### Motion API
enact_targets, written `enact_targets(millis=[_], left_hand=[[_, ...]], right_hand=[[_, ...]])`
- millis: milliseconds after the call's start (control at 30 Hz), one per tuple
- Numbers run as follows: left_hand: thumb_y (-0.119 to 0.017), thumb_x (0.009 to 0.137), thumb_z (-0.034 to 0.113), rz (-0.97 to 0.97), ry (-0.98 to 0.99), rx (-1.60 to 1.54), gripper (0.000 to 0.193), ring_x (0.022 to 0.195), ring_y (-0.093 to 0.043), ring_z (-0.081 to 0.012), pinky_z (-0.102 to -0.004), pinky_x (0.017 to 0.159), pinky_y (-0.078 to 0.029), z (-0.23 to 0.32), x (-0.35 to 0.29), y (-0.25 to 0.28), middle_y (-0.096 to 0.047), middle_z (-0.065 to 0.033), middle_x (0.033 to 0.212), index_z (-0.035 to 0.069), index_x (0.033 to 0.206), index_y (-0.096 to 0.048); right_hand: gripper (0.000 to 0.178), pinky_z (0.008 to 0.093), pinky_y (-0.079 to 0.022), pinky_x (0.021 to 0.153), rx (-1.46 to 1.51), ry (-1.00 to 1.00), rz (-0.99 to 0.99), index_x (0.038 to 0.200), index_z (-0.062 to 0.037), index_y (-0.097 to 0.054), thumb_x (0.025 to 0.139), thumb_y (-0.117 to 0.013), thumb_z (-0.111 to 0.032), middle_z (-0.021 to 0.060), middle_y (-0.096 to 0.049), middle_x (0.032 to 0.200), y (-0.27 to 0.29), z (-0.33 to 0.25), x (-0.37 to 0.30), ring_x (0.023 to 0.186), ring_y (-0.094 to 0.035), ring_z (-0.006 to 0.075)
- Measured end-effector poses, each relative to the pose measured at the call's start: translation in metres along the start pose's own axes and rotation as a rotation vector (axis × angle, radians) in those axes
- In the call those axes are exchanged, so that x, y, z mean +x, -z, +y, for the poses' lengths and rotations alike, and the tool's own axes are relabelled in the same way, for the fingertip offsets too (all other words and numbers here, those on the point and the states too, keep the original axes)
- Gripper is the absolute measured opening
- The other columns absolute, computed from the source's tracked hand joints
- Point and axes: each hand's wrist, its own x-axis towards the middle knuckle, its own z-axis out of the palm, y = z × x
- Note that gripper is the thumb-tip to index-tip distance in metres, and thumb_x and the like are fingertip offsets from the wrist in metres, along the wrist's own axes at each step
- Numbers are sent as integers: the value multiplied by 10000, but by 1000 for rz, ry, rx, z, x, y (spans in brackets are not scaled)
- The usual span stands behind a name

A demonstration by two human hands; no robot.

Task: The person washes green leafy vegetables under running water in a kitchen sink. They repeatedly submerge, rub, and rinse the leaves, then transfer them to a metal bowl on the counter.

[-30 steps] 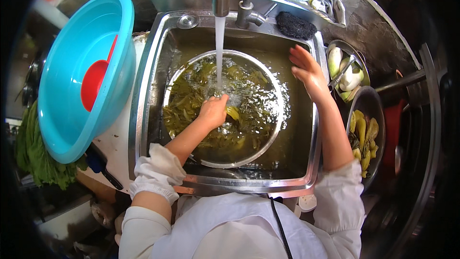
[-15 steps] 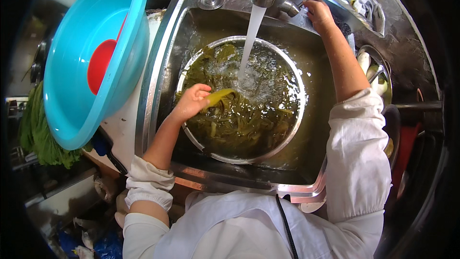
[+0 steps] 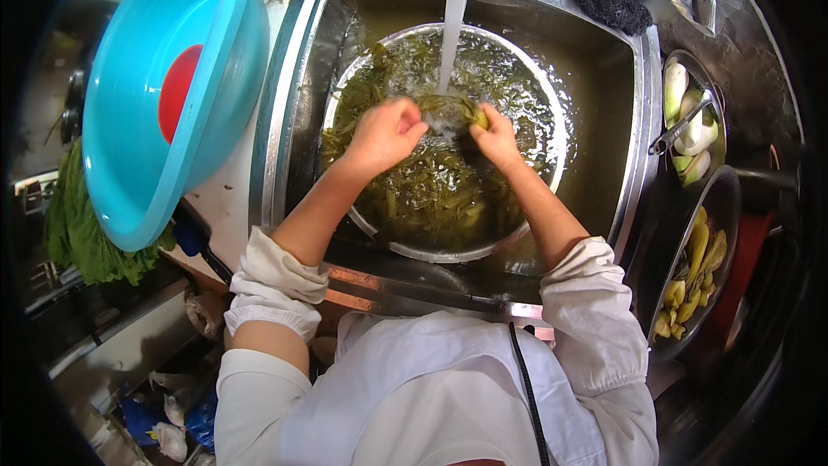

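Observation:
Both my hands are over a round metal basin [image 3: 562, 151] that stands in the water of a steel sink. Yellow-green leafy greens [image 3: 444, 207] fill it, wet and partly under water. My right hand [image 3: 498, 140] pinches the thick pale stem of a leafy green [image 3: 477, 118], whose darker leaf trails toward the left. My left hand [image 3: 384, 136] has its fingers curled with the thumb near them, at the leaf's other side; motion blur hides what is between them. A stream of tap water [image 3: 454, 26] falls between and behind the hands.
Left of the sink [image 3: 634, 134] stands a large turquoise tub [image 3: 129, 103] with a red vessel [image 3: 178, 93] inside. Fresh leafy greens [image 3: 82, 224] lie below it. On the right are a bowl of pale vegetables [image 3: 690, 134] and a dark pan of yellow-green pieces [image 3: 697, 267]. A black scrubber [image 3: 611, 0] lies behind.
My right hand has come from the tap lever down to the basin and taken hold of the green. My left hand has moved right and farther in. The view has shifted.

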Motion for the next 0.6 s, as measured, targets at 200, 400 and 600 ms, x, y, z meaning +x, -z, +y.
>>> enact_targets(millis=[200,400,600], left_hand=[[-686,675,324,-458,205,606,392,875,-593,-336,-396,769,-477,-55,-58,-64,-605,-200,936,2,884,-606],[-528,630,75,-438,286,296,268,923,-562,-392,-405,793,-463,-91,-30,-102,-588,-268,918,-49,854,-609],[-594,638,-2,32,-187,729,448,937,-529,-329,-371,814,-444,-44,-36,-53,-556,-171,1011,66,1080,-569]], right_hand=[[299,241,-426,640,472,149,201,1005,-62,-550,724,-649,-40,0,-566,864,55,-1,-23,708,-503,107],[255,202,-402,619,732,243,276,1016,-33,-584,780,-665,-85,-21,-572,809,105,-67,-53,669,-496,61],[311,216,-424,685,440,294,303,945,-47,-486,734,-712,-83,12,-556,837,117,-67,-76,732,-508,72]])
